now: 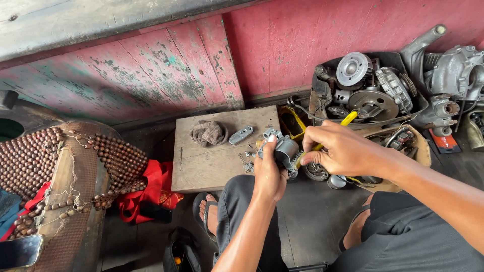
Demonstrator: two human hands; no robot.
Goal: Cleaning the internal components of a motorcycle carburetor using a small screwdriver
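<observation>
A black tub [322, 75] by the red wall holds grey engine parts — a round hub, a finned cylinder piece, a flat disc and smaller bits I cannot count. In front of it, over the person's knee, the left hand [268, 174] is wrapped around a small grey carburetor [285, 149], held upright. The right hand [339, 149] pinches one yellow-handled screwdriver [330, 134], its tip at the carburetor. On the wooden board [212, 168] lie one crumpled rag [208, 133], one silver cover [241, 135] and a few loose screws.
</observation>
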